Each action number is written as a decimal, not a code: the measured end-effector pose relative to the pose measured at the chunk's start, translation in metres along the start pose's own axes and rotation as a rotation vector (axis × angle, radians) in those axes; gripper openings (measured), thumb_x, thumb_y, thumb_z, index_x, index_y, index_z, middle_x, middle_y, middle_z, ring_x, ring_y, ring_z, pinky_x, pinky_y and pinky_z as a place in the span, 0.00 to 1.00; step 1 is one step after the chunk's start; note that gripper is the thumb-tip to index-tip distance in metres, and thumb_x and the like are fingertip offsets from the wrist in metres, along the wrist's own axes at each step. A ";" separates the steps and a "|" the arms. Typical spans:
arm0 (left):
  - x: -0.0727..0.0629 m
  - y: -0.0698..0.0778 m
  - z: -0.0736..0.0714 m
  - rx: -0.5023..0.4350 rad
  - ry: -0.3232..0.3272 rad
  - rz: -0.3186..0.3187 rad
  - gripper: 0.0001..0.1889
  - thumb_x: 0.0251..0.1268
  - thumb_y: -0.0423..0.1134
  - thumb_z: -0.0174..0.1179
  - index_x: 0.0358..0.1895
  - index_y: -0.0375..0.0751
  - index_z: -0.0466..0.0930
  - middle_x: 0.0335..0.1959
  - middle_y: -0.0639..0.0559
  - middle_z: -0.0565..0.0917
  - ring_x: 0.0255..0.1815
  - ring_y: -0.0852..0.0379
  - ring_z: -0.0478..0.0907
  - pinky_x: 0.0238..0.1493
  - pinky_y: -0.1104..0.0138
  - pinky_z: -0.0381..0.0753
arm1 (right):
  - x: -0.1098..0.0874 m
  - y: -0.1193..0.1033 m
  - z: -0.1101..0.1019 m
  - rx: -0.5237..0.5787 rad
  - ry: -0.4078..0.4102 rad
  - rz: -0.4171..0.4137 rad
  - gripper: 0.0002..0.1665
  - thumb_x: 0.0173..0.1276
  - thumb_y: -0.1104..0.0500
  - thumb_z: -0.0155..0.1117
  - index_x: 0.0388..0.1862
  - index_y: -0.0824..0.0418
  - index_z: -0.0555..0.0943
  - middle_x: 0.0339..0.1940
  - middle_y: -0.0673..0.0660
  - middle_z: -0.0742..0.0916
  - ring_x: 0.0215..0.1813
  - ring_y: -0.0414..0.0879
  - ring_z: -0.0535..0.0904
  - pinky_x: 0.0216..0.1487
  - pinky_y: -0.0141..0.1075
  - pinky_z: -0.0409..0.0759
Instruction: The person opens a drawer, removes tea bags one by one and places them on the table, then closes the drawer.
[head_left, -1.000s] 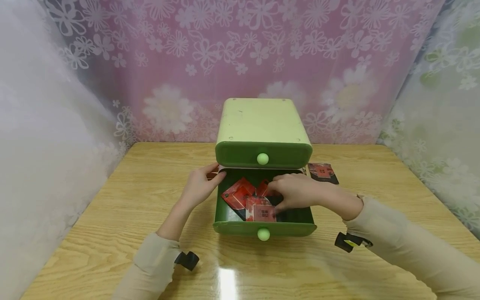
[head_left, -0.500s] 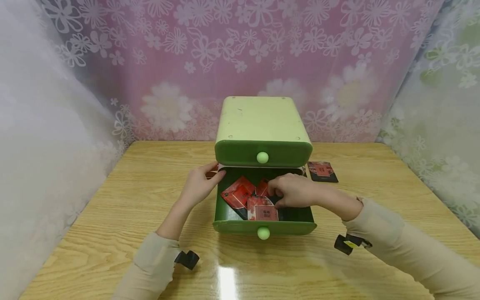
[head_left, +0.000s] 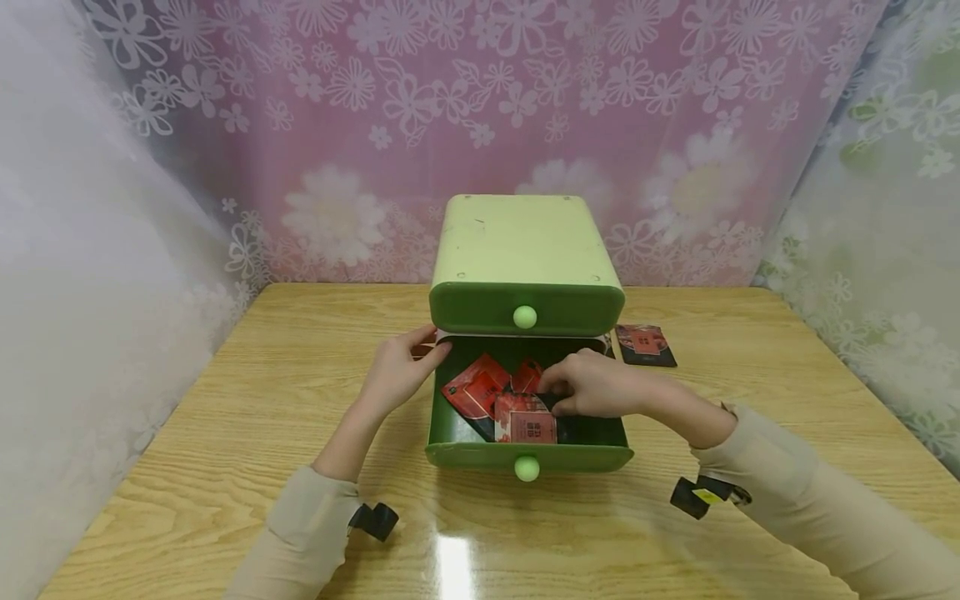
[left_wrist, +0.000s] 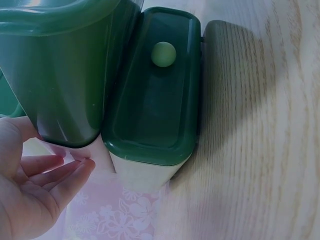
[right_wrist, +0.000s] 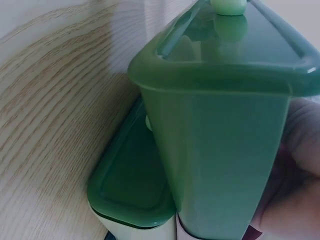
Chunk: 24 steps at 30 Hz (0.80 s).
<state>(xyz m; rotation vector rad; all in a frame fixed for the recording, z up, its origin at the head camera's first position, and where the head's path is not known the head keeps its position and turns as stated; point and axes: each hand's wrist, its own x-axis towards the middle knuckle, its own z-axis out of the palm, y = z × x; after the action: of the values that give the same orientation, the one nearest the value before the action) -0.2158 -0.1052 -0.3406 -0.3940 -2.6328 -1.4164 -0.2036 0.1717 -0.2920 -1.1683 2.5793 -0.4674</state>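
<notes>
Your right hand (head_left: 594, 383) is edging off a packet (head_left: 527, 377).
Its grip is hidden; your relaxed left hand (head_left: 397, 372) is resting at the drawer's (head_left: 476, 456) edge.

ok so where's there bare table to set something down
Bare tabletop shows left of the left hand, in front of the open drawer between the sleeves, and right of the packet beside the cabinet. Crowded: the drawer itself, with red packets and the right hand inside.

I am holding my left arm (head_left: 318, 500) and right arm (head_left: 817, 500) slanted forward, converging. My left hand (head_left: 396, 373) is resting with fingers loosely extended, thumb spread apart. My right hand (head_left: 596, 383) is hanging knuckles up, fingers curled downward, fingertips partly hidden.
</notes>
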 end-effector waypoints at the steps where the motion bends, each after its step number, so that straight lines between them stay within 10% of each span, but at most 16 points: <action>1: 0.000 0.000 0.000 0.000 0.001 -0.001 0.24 0.65 0.47 0.56 0.61 0.38 0.73 0.50 0.41 0.80 0.48 0.46 0.79 0.46 0.56 0.79 | 0.000 0.000 0.000 -0.002 0.001 -0.014 0.09 0.59 0.65 0.66 0.40 0.63 0.83 0.30 0.47 0.83 0.30 0.37 0.76 0.31 0.32 0.75; 10: -0.001 0.001 0.000 -0.005 0.000 -0.009 0.25 0.65 0.47 0.57 0.62 0.38 0.72 0.51 0.41 0.80 0.48 0.47 0.79 0.46 0.57 0.79 | -0.008 0.002 -0.002 0.016 0.042 -0.072 0.00 0.60 0.63 0.65 0.31 0.60 0.82 0.25 0.44 0.81 0.23 0.33 0.69 0.25 0.30 0.69; 24: 0.000 -0.002 0.000 -0.016 0.001 0.007 0.26 0.65 0.48 0.57 0.62 0.37 0.71 0.51 0.40 0.79 0.48 0.46 0.79 0.46 0.56 0.79 | -0.033 0.006 -0.010 0.079 0.285 0.058 0.10 0.63 0.63 0.63 0.43 0.64 0.81 0.33 0.50 0.83 0.24 0.35 0.74 0.28 0.33 0.74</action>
<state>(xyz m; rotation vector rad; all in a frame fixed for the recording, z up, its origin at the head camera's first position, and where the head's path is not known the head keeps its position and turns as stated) -0.2164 -0.1062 -0.3424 -0.4035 -2.6186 -1.4367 -0.1903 0.2022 -0.2818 -1.0641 2.7928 -0.7655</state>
